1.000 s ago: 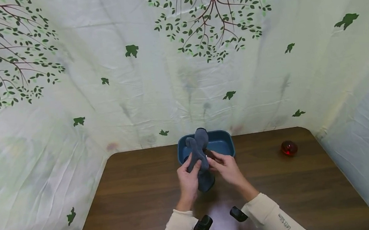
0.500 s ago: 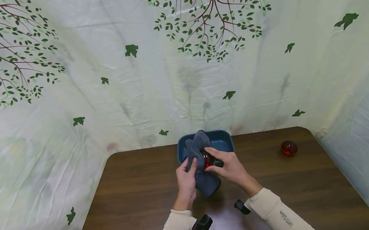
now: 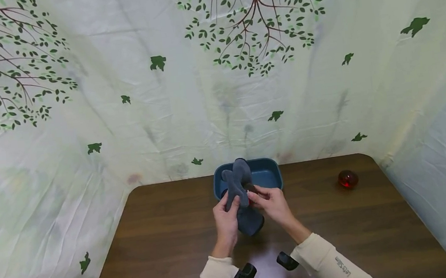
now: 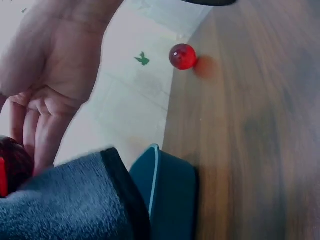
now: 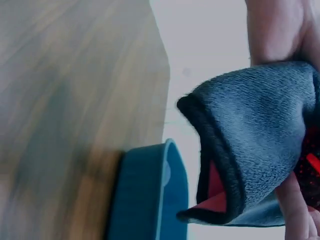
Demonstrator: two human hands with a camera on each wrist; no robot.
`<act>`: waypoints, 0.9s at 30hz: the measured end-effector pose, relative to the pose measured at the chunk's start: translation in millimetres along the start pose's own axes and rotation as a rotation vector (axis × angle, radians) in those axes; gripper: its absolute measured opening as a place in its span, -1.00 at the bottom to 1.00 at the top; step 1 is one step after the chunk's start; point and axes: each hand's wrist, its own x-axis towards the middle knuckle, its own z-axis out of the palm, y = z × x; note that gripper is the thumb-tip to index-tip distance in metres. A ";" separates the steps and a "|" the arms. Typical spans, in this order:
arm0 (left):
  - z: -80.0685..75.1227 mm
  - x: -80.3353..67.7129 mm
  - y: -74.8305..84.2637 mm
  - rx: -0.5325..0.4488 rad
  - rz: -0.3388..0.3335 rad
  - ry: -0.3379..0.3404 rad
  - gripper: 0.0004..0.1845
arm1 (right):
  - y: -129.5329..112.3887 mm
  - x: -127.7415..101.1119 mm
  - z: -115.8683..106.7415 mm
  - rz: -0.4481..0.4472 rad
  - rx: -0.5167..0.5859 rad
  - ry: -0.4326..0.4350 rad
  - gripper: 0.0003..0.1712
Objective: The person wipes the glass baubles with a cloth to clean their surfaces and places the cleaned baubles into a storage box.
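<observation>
My left hand (image 3: pixel 226 221) grips a grey-blue plush cloth (image 3: pixel 250 221) between thumb and fingers, in front of the blue bin. The cloth has a dark edging and hangs below the hand; a pink underside shows in the right wrist view. Against the cloth is a dark red, shiny ball (image 4: pixel 14 167), mostly hidden by cloth and fingers in the head view. My right hand (image 3: pixel 275 205) pinches the ball from the right side, its fingers against the cloth. A second clear red ball (image 3: pixel 348 179) rests on the table to the right.
The blue rectangular bin (image 3: pixel 271 175) stands at the table's back edge, just behind the hands and partly covered by the cloth. A brown wooden table (image 3: pixel 168 242) lies beneath. White fabric with leaf prints (image 3: pixel 164 117) hangs behind and at both sides.
Half a second ago the right hand was spread wider round the ball, showing more of it. Now its fingers are closer to the cloth and cover the ball. The left hand stays nearly still.
</observation>
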 end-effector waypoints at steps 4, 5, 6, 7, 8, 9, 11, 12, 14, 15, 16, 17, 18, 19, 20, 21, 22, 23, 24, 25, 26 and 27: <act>1.2 3.2 1.2 0.001 -0.037 0.050 -0.64 | 7.4 -0.9 -4.7 -0.144 0.001 -0.096 -0.41; 1.5 3.7 1.1 -0.002 -0.047 0.055 -0.63 | 9.3 -0.5 -6.2 -0.185 -0.004 -0.116 -0.37; 1.8 4.0 1.1 -0.001 -0.058 0.053 -0.62 | 11.4 0.3 -8.0 -0.222 -0.012 -0.130 -0.34; 2.3 3.7 0.7 0.000 -0.064 0.045 -0.61 | 13.1 0.9 -9.8 -0.256 -0.022 -0.139 -0.32; 2.7 3.3 0.0 -0.004 -0.073 0.039 -0.60 | 14.6 1.5 -11.4 -0.280 -0.036 -0.141 -0.31; 3.1 2.6 -0.8 -0.005 -0.075 0.033 -0.60 | 16.0 1.8 -13.1 -0.292 -0.054 -0.135 -0.31; 3.8 0.6 -3.1 -0.003 -0.066 0.022 -0.61 | 18.9 2.3 -15.2 -0.286 -0.085 -0.115 -0.33; 4.3 -0.1 -4.4 -0.005 -0.058 0.017 -0.62 | 19.4 2.3 -15.6 -0.261 -0.096 -0.093 -0.36; 5.0 -1.8 -6.9 -0.004 -0.041 0.014 -0.62 | 19.6 1.9 -14.4 -0.181 -0.101 -0.044 -0.42; 5.3 -2.8 -8.0 -0.002 -0.024 0.009 -0.62 | 19.1 2.0 -13.0 -0.141 -0.090 -0.021 -0.45; 5.8 -3.5 -9.0 -0.004 -0.009 0.007 -0.61 | 17.7 2.1 -11.1 -0.102 -0.072 0.001 -0.49; 6.1 -3.9 -9.5 -0.007 0.010 0.003 -0.60 | 15.7 2.1 -9.1 -0.074 -0.054 0.021 -0.53; 6.4 -4.4 -9.5 -0.012 0.026 -0.002 -0.58 | 9.7 1.3 -6.7 -0.045 -0.045 0.037 -0.57; 6.4 -4.6 -9.3 -0.013 0.042 -0.004 -0.57 | 3.5 0.2 -4.7 -0.026 -0.041 0.044 -0.59; 6.3 -4.3 -9.6 -0.013 0.058 -0.003 -0.56 | 2.0 0.3 -3.2 -0.013 -0.035 0.047 -0.60; 6.3 -4.0 -9.6 -0.013 0.076 0.003 -0.56 | 0.5 0.4 -2.4 -0.012 -0.035 0.043 -0.60; 6.0 -3.6 -9.1 -0.014 0.084 0.011 -0.57 | -0.5 0.4 -2.0 -0.015 -0.047 0.036 -0.60; 5.6 -2.8 -8.9 -0.014 0.090 0.020 -0.57 | -0.5 0.4 -2.1 -0.023 -0.057 0.020 -0.60; 5.3 -2.2 -8.6 -0.014 0.087 0.027 -0.59 | -0.1 0.5 -2.7 -0.027 -0.068 0.002 -0.58; 4.7 -1.5 -8.3 -0.016 0.081 0.038 -0.60 | 4.2 1.4 -3.7 -0.047 -0.074 -0.020 -0.54; 4.4 -1.2 -7.7 -0.014 0.074 0.048 -0.61 | 9.3 2.7 -5.0 -0.069 -0.079 -0.042 -0.50; 4.1 -0.9 -6.4 -0.015 0.058 0.057 -0.62 | 9.9 2.8 -6.1 -0.095 -0.084 -0.070 -0.46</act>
